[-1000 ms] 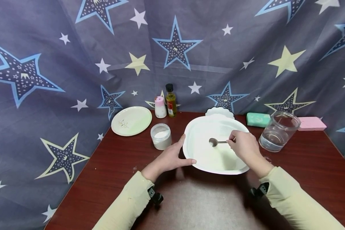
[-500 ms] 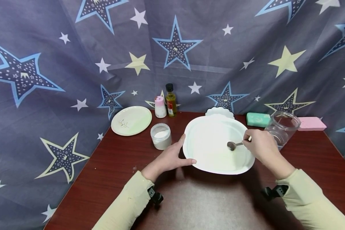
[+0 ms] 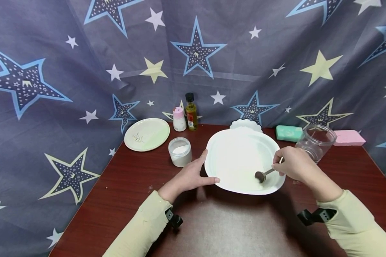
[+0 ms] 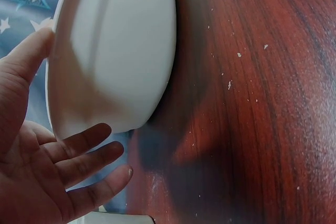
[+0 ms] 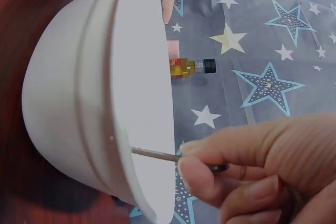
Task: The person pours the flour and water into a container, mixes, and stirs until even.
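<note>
A large white bowl [image 3: 241, 142] stands mid-table; its outer wall fills the left wrist view [image 4: 115, 51] and the right wrist view [image 5: 89, 98]. My left hand [image 3: 193, 176] rests against the bowl's left rim, thumb on the edge and fingers fairly straight along the wall [image 4: 68, 156]. My right hand [image 3: 292, 165] pinches the handle of a metal spoon [image 3: 264, 174]. The spoon's head lies inside the bowl near the front right. In the right wrist view the spoon's handle [image 5: 157, 155] crosses the rim between my fingertips [image 5: 199, 174].
A small jar of white powder [image 3: 180, 151] stands left of the bowl. Behind are a pale green plate [image 3: 147, 134], a pink-capped shaker [image 3: 179, 120] and an oil bottle [image 3: 191, 112]. A glass jar [image 3: 316, 142], green block [image 3: 288, 133] and pink block [image 3: 349, 137] sit at the right.
My right hand has drawn the spoon from the bowl's middle to its right side, then toward the front right. The left hand has stayed on the rim.
</note>
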`<action>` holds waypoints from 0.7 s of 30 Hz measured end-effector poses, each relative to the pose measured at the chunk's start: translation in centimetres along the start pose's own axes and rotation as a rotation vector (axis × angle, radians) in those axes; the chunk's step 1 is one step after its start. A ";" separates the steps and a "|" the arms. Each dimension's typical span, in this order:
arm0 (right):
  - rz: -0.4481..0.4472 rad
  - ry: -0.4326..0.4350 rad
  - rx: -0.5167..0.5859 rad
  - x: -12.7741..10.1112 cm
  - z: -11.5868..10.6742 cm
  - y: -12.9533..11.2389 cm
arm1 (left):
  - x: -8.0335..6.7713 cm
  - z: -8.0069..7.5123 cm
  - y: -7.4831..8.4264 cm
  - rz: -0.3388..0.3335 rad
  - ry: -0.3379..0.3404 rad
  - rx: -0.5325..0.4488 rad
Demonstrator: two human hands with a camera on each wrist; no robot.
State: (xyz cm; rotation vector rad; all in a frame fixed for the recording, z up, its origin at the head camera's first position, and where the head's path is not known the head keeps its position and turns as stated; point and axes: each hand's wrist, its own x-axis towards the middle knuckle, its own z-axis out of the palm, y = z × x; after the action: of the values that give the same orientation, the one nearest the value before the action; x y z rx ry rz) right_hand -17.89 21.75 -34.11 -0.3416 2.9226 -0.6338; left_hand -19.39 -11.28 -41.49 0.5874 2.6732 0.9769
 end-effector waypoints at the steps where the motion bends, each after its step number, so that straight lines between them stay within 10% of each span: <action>1: -0.001 -0.021 0.011 0.0 0.0 -0.1 | 0.0 0.0 0.0 0.000 -0.001 0.000; 10: 0.009 -0.133 0.081 0.6 0.8 -0.3 | -0.1 0.0 -0.1 0.005 0.001 -0.001; 21: -0.073 -0.006 0.047 1.3 3.5 -1.3 | 0.1 0.1 -0.1 0.001 0.002 0.010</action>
State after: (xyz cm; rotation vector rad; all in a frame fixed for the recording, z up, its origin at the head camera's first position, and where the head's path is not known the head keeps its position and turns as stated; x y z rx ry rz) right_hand -18.30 18.84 -36.83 -0.4452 2.8956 -0.7096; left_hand -19.46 -11.26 -41.60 0.5902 2.6816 0.9655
